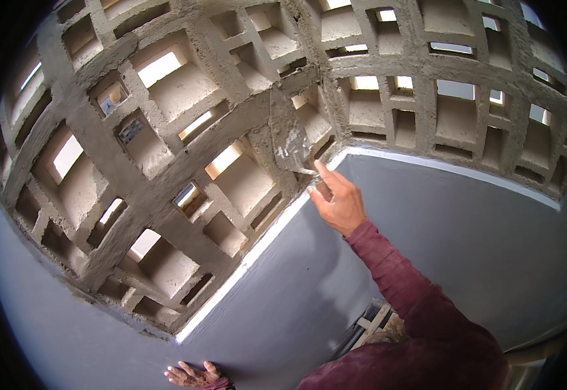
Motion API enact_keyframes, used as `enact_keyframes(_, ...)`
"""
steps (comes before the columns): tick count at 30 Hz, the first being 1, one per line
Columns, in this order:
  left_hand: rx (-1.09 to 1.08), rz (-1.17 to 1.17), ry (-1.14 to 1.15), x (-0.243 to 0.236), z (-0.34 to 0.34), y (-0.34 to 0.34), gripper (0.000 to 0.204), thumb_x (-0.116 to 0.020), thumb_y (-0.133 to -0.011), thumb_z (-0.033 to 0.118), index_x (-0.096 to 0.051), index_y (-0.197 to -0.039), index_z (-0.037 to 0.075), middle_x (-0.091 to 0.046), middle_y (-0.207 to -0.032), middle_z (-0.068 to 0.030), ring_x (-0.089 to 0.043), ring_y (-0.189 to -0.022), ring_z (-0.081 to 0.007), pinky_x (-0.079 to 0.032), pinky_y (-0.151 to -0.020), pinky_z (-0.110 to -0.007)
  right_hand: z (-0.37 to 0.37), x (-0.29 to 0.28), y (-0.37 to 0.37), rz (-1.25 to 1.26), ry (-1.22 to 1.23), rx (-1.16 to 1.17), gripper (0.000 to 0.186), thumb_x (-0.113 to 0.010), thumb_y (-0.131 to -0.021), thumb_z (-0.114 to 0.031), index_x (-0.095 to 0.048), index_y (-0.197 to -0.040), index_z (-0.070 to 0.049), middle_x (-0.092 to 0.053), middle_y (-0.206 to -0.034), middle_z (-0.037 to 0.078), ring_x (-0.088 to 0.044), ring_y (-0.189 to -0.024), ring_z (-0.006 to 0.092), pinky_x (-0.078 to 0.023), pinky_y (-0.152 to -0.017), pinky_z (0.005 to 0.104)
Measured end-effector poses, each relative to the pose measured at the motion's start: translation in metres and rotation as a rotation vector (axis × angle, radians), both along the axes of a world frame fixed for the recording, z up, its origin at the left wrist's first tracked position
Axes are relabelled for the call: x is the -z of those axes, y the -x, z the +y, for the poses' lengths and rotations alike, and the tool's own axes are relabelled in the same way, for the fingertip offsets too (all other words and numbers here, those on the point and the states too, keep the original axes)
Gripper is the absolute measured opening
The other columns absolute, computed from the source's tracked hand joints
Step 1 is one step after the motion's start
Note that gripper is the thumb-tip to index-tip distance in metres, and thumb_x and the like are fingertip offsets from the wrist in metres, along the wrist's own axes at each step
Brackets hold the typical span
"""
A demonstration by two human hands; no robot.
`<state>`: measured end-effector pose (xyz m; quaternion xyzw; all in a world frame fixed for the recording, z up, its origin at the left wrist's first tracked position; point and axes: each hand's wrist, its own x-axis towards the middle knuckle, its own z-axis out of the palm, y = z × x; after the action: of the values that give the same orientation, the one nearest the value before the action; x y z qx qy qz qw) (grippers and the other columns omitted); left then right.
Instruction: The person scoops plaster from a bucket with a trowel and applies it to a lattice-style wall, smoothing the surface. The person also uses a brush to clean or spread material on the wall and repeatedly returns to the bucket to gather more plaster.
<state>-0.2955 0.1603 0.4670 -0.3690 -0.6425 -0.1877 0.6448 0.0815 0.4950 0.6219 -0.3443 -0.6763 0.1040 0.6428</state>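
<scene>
The right hand (337, 203) is raised to the corner where two walls of plastered lattice blocks (186, 130) meet, its arm in a dark red sleeve (413, 292) coming up from the lower right. Its fingers (326, 174) are clenched round the handle of a trowel (290, 140), the forefinger stretched along it toward the blade. The blade, grey and smeared with mortar, lies flat against the vertical rib at the corner, just above the white strip (257, 247) that borders the lattice (the handle itself is mostly hidden by the hand). Below that strip the wall is painted blue-grey (465, 221). The left hand (191, 375) sits at the bottom edge of the view, well apart from the trowel, its fingers spread and released, the palm pressed flat on the blue-grey wall and holding nothing. Daylight shows through many of the square openings in the lattice.
</scene>
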Motion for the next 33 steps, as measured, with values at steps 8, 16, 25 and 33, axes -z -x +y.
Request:
enact_keyframes(8, -0.034, 0.000, 0.018, 0.002, -0.008, 0.000, 0.071, -0.032, -0.091, 0.061, -0.034, -0.143, 0.013, -0.030, -0.147, -0.0171, -0.025, -0.137, -0.0379, -0.015, -0.110, -0.056, -0.030, 0.007, -0.014, -0.044, 0.045, -0.264, 0.051, -0.067, -0.080, -0.013, -0.052, -0.127, 0.000, -0.059, -0.080, 0.014, -0.057, -0.066, 0.0247, -0.047, -0.064, 0.0343)
enact_keyframes(16, -0.017, -0.011, 0.008, -0.002, -0.001, -0.004, 0.070, -0.033, -0.091, 0.061, -0.034, -0.143, 0.014, -0.029, -0.148, -0.0171, -0.024, -0.137, -0.0376, -0.015, -0.111, -0.055, -0.004, -0.004, -0.012, -0.048, -0.010, -0.123, 0.048, -0.066, -0.080, -0.013, -0.054, -0.123, 0.001, -0.060, -0.084, 0.017, -0.058, -0.068, 0.0275, -0.048, -0.065, 0.0342)
enact_keyframes(25, -0.018, -0.034, 0.020, -0.001, -0.003, -0.006, 0.071, -0.033, -0.090, 0.062, -0.034, -0.143, 0.015, -0.028, -0.148, -0.0159, -0.024, -0.138, -0.0375, -0.014, -0.111, -0.055, 0.009, 0.000, -0.011, 0.026, -0.061, -0.031, 0.046, -0.066, -0.079, -0.012, -0.055, -0.122, 0.000, -0.061, -0.086, 0.016, -0.060, -0.070, 0.0264, -0.048, -0.066, 0.0338)
enact_keyframes(33, -0.008, -0.018, 0.003, -0.002, -0.008, -0.002, 0.071, -0.033, -0.090, 0.062, -0.034, -0.143, 0.014, -0.028, -0.148, -0.0163, -0.024, -0.138, -0.0374, -0.013, -0.111, -0.055, -0.021, 0.011, -0.019, -0.129, 0.058, -0.265, 0.047, -0.066, -0.079, -0.013, -0.055, -0.122, -0.001, -0.061, -0.084, 0.015, -0.060, -0.070, 0.0261, -0.048, -0.065, 0.0349)
